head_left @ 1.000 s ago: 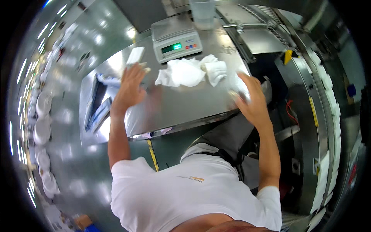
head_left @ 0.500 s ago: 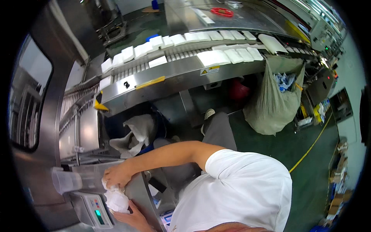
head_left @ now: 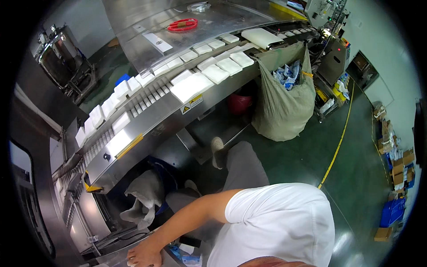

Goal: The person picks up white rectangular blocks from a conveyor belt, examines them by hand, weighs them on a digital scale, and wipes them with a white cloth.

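Note:
My right hand (head_left: 146, 255) is at the lower edge of the picture, above a metal work surface (head_left: 110, 257). Its fingers bend downward and are partly cut off by the frame. They look closed, but I cannot make out what they hold. The right forearm (head_left: 184, 224) crosses from the white sleeve toward the lower left. My left hand is out of the picture. Close to the right forearm, a dark blue bin (head_left: 167, 171) holds crumpled whitish cloth (head_left: 144, 191).
A roller conveyor (head_left: 153, 95) carries several white flat pads (head_left: 191, 87). At its right stands a large beige sack (head_left: 282, 113) with blue-white scraps. A red bucket (head_left: 240, 103) sits beneath. Red tubing (head_left: 182, 25) lies on the metal table. Cartons (head_left: 402, 162) line the right wall.
The view has swung rightward and up. My left hand, the white bundle that both hands touched and the scale have left the picture. My right hand now appears lower, at the bottom edge.

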A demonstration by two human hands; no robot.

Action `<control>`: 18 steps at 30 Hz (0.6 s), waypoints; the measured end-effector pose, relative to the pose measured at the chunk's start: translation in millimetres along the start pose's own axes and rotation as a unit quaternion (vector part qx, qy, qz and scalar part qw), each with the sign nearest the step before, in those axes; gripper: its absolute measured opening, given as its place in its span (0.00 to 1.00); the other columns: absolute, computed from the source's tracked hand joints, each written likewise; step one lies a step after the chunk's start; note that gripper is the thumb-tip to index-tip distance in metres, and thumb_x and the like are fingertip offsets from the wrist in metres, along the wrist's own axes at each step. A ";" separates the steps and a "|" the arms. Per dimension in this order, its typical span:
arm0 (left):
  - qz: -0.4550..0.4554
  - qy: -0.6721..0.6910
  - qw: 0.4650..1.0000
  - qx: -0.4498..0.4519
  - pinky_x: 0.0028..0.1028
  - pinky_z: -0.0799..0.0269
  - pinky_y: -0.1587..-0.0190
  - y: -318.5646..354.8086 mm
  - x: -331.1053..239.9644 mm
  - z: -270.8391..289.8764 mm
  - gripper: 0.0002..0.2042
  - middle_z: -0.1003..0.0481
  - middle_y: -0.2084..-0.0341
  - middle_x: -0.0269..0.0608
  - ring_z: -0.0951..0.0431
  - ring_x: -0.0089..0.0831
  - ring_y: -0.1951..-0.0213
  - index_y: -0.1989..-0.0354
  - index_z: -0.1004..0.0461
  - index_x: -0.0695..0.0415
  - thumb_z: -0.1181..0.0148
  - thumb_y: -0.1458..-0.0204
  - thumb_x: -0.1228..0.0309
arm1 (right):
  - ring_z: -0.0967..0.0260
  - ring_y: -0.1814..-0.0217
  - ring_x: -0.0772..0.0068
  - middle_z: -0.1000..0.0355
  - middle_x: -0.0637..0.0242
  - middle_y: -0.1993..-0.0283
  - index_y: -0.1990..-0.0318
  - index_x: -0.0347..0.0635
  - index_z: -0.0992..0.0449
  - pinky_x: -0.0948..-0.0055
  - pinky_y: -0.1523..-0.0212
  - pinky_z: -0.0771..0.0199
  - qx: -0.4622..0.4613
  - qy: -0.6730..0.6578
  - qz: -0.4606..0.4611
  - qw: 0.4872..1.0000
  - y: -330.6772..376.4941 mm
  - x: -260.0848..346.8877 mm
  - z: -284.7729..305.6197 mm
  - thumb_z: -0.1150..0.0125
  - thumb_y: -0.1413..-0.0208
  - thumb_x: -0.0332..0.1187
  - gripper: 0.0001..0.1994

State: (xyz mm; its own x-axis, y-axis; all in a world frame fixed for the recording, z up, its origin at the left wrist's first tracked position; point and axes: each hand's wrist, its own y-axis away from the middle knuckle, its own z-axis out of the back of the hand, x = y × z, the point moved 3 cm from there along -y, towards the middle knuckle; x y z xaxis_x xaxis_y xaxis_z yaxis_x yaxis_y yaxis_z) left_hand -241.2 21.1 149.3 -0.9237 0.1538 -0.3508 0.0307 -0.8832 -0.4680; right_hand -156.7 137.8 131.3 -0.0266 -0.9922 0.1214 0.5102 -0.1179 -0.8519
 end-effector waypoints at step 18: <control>-0.047 -0.064 0.996 -0.031 0.58 0.46 0.29 -27.0 -36.5 -40.8 0.24 0.31 0.39 0.63 0.35 0.60 0.34 0.42 0.26 0.62 0.40 0.43 0.59 | 0.29 0.49 0.35 0.26 0.43 0.54 0.54 0.31 0.27 0.42 0.49 0.29 -0.254 -0.135 -0.052 0.956 -2.1 -15.7 -12.2 0.40 0.42 0.45 0.22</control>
State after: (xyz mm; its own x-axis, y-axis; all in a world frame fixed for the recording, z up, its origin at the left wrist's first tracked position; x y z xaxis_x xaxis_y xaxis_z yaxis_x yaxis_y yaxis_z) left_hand -192.7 57.4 141.7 -0.9646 0.1730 -0.1990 -0.0379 -0.8377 -0.5448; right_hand -167.8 153.2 125.0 0.2029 -0.9362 0.2871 0.0316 -0.2868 -0.9575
